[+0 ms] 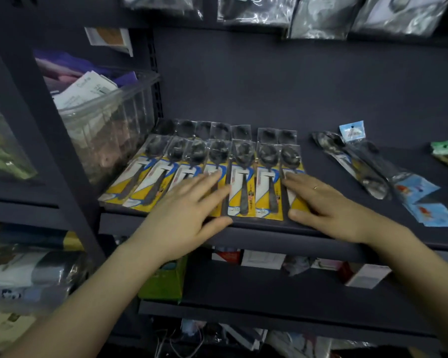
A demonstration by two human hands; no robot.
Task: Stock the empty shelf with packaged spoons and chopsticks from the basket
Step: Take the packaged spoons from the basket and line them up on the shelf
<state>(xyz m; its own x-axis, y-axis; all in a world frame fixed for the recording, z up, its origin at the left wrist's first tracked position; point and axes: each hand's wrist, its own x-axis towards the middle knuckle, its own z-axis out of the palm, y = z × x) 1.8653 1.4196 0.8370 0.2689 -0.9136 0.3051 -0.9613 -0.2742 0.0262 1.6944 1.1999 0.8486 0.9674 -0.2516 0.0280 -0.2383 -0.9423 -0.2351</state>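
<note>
Head view: seven yellow-carded spoon packs (241, 182) in a side-by-side row on the dark shelf (321, 104). Two more packs (357, 164) lie loose well right. Left hand (184, 210) flat, fingers spread on the row's middle packs. Right hand (326, 202) flat, fingers straight on the rightmost pack. Neither grasps.

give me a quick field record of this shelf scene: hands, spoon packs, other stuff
left hand: flat, fingers straight, resting on the yellow spoon packs
right hand: flat on the right end of the same row, ring on one finger
spoon packs: side by side in a row on the dark shelf, bowls pointing back
loose packs: lying askew to the right, apart from the row
clear bin: on the neighbouring shelf to the left
basket: not in view
</note>
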